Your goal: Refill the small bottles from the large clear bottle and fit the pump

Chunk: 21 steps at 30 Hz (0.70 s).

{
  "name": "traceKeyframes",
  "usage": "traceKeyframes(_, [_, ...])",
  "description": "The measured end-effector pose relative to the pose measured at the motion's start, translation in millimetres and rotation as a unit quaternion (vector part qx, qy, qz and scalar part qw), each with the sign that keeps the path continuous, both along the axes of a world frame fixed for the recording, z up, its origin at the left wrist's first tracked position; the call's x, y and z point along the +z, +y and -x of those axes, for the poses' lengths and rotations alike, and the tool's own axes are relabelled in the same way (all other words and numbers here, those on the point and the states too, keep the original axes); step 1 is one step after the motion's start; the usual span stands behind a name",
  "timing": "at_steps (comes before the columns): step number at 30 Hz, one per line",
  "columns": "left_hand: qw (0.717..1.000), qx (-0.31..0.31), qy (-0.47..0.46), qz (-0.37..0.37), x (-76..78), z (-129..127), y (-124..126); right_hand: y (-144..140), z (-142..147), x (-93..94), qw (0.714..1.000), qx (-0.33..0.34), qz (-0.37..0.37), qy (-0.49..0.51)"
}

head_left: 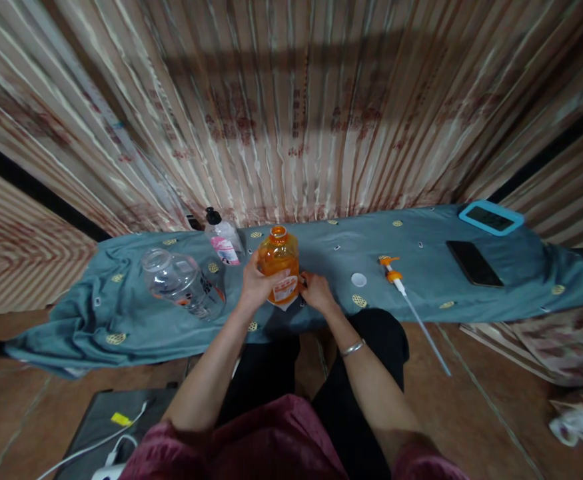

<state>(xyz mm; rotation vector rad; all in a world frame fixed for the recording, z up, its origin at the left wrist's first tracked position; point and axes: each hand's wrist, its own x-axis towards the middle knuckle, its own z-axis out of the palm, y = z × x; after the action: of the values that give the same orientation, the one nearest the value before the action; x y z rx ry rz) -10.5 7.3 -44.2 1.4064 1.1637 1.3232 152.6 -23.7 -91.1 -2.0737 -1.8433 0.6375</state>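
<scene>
An orange see-through bottle (280, 255) with an open neck stands upright in front of me on the cloth-covered table. My left hand (261, 283) is wrapped round its left side, thumb across the front beside a pale label. At the bottle's lower right edge is my right hand (316, 291), its fingers closed together; a small dark thing shows at the fingertips, too small to name. To the right lies an orange pump head (392, 272) with a long white tube that reaches past the table's front edge. A white round disc (358, 280) rests between the pump and my right hand.
A large clear empty bottle (184, 283) leans at the left, near a clear pump bottle (224, 240) with a black top. On the right are a black phone (474, 263) and a blue-framed device (491, 218). A striped curtain (291, 120) hangs behind.
</scene>
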Motion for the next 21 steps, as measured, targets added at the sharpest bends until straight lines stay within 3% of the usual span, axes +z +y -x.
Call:
traceKeyframes(7, [1.0, 0.011, -0.007, -0.011, 4.1, -7.3, 7.5, -14.2, 0.4, 8.3, 0.999, 0.001, 0.027, -0.016])
traceKeyframes(12, [0.999, 0.03, 0.01, -0.025, 4.1, -6.3, 13.1, -23.9, -2.4, 8.5, 0.999, 0.014, 0.04, 0.025])
traceKeyframes(18, [0.999, 0.025, -0.007, -0.028, 6.1, -4.2, 10.1, -43.9, -7.7, 5.7, 0.982, 0.013, 0.021, 0.185])
traceKeyframes(21, [0.999, 0.019, -0.031, -0.013, 4.4, -3.7, 5.7, -64.2, -15.2, 2.2, 0.943, -0.034, -0.02, 0.331])
